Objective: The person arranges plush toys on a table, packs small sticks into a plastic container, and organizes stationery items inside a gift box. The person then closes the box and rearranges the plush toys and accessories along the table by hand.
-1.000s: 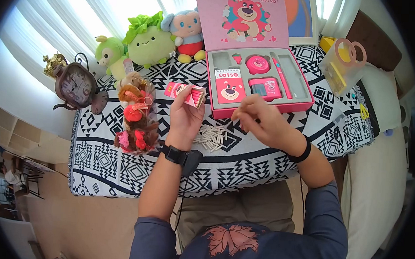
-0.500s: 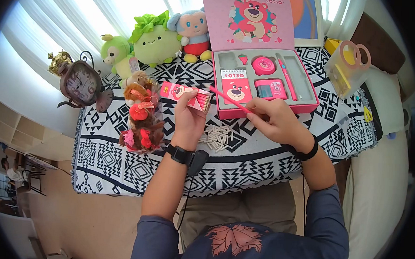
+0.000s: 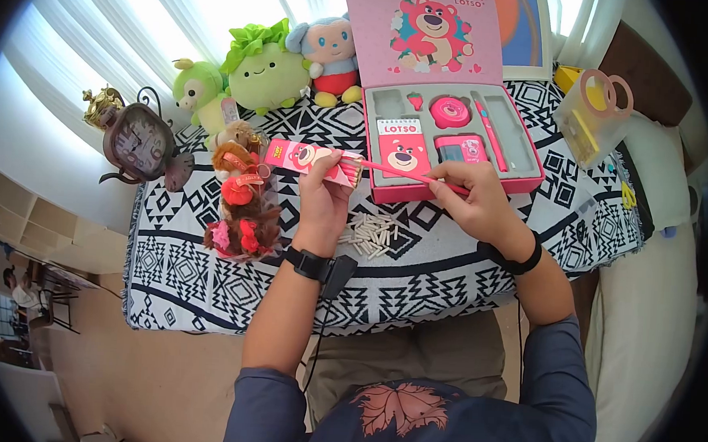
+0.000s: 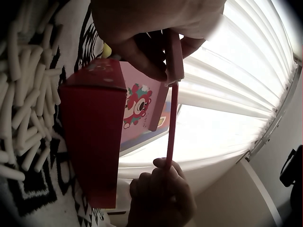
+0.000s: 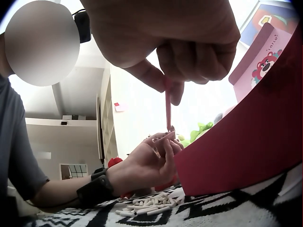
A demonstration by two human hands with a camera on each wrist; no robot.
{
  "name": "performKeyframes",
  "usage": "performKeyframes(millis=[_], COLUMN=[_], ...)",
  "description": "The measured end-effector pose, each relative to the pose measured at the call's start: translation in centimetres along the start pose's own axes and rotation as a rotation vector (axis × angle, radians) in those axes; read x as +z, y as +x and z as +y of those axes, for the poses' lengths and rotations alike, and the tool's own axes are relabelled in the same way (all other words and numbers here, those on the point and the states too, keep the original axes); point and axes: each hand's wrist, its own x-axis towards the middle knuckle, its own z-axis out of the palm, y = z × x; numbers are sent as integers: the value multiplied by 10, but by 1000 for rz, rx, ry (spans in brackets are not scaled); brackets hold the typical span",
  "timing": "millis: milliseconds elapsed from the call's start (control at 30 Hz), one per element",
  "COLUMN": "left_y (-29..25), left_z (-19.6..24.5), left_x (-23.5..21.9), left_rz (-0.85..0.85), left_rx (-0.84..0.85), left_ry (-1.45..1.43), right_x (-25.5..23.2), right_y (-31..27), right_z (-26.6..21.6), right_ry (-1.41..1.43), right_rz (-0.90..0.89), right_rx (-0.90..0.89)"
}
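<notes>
My left hand (image 3: 323, 207) holds a slim pink pencil box (image 3: 288, 155) with a bear print, its end with several pencils facing right. Between thumb and fingers, my right hand (image 3: 479, 199) pinches a long pink pencil (image 3: 400, 174). The pencil's far end is right at the box's open end, in line with it in the left wrist view. Just behind the hands stands an open pink gift box (image 3: 455, 192) with a notepad (image 3: 400, 151), a round pink case (image 3: 450, 112) and a pink pen (image 3: 493, 136) in its grey insert. Short white sticks (image 3: 371, 236) lie heaped below the hands.
Plush toys (image 3: 266, 68) line the back left, beside a vintage clock (image 3: 140, 142). A bundle of small furry dolls (image 3: 243, 191) lies left of my left hand. At the right are a clear handled bag (image 3: 587, 121) and yellow scissors (image 3: 628, 195).
The right hand has come from the gift box's front edge, where no pencil showed, to hold a pencil. Slanted half a second ago, the pencil now lines up with the pencil box's end.
</notes>
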Motion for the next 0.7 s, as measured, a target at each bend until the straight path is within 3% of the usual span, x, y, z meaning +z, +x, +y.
performKeyframes(millis=[133, 200, 333, 400, 433, 500, 700], left_y=[-1, -6, -11, -9, -7, -3, -10], left_z=[-1, -3, -5, -5, -5, -3, 0], left_x=[2, 10, 17, 13, 10, 2, 9], left_rz=[-30, -56, -151, -144, -137, -167, -237], left_rx=[-7, 5, -80, -96, -109, -118, -147], left_ry=[98, 186, 205, 164, 123, 42, -46], right_x=[6, 9, 8, 7, 7, 8, 8], right_y=[0, 1, 2, 1, 0, -1, -1], right_z=[3, 5, -4, -3, -3, -4, -4], right_ry=[-29, -131, -165, 145, 143, 649, 784], right_rz=[63, 89, -20, -187, -187, -283, -349], right_rx=[-33, -165, -38, 40, 41, -35, 51])
